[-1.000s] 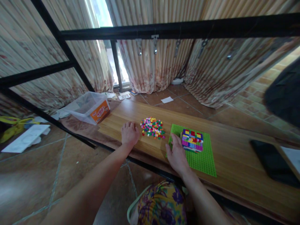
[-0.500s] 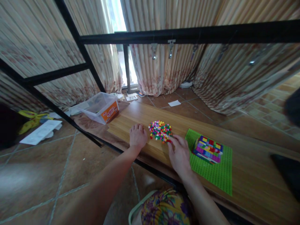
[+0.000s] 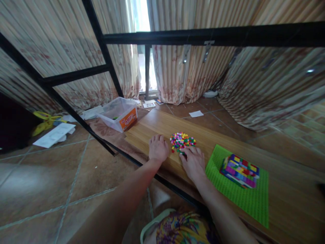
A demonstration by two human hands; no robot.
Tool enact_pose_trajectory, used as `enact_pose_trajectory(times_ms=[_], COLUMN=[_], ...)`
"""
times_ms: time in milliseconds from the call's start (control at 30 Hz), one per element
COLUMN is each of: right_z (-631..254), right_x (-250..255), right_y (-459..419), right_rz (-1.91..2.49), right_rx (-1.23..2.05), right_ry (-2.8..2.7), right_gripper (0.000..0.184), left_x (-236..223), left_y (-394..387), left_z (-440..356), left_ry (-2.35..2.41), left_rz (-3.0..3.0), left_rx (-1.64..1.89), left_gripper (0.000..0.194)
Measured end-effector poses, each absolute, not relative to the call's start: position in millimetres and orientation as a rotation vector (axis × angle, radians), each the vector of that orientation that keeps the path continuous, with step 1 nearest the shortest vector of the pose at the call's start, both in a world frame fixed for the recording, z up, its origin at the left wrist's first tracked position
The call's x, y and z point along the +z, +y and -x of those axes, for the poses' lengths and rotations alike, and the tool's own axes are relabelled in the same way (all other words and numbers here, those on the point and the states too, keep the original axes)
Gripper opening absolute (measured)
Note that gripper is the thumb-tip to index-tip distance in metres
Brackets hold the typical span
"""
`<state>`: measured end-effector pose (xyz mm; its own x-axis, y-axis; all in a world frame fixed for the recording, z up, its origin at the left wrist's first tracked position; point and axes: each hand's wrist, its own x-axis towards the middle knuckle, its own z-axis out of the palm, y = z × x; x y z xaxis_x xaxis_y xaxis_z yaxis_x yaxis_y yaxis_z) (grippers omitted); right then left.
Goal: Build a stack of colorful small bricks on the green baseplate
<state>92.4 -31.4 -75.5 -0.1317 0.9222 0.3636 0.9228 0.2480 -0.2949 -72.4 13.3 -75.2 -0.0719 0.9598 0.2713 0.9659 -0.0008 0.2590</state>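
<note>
A pile of small multicoloured toy bricks (image 3: 181,138) lies on the wooden tabletop (image 3: 157,122). My left hand (image 3: 158,148) rests palm down just left of the pile, its fingers slightly bent and holding nothing I can see. At the pile's near right edge is my right hand (image 3: 193,162), with thumb and forefinger drawn together among the bricks. What they pinch is too small to make out. To the right, a block built of coloured bricks (image 3: 240,171) stands on a green studded baseplate (image 3: 254,203).
A clear plastic box (image 3: 111,118) with an orange label stands at the table's far left end. A black metal frame (image 3: 203,38) crosses in front of the curtains (image 3: 170,74). Papers (image 3: 196,114) and a yellow object (image 3: 45,122) lie on the tiled floor (image 3: 83,169).
The view has shifted, moving the whole scene rightward in the picture. My right hand has moved left along the pile's near edge; my left hand stays beside the pile.
</note>
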Motion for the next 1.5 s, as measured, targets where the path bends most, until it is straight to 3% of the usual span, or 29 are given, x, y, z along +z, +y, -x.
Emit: enact_pose_trajectory(times_ms=[433, 1267, 1500], right_z=[-107.9, -109.8, -112.9], right_x=[-84.0, -78.3, -79.8], right_y=[-33.5, -23.7, -22.3], right_rz=[1.668, 1.651, 1.566], right_rx=[-0.047, 0.031, 0.114], right_ry=[-2.023, -2.030, -2.060], right_gripper=[0.022, 0.008, 0.014], left_x=[-74.7, -71.9, -73.0], left_y=[13.5, 12.0, 12.9], left_z=[71.8, 70.9, 71.9], left_ry=[-2.211, -2.230, -2.235], left_rz=[2.129, 2.135, 2.139], left_rx=[-0.615, -0.595, -0.592], left_gripper=[0.028, 0.026, 0.027])
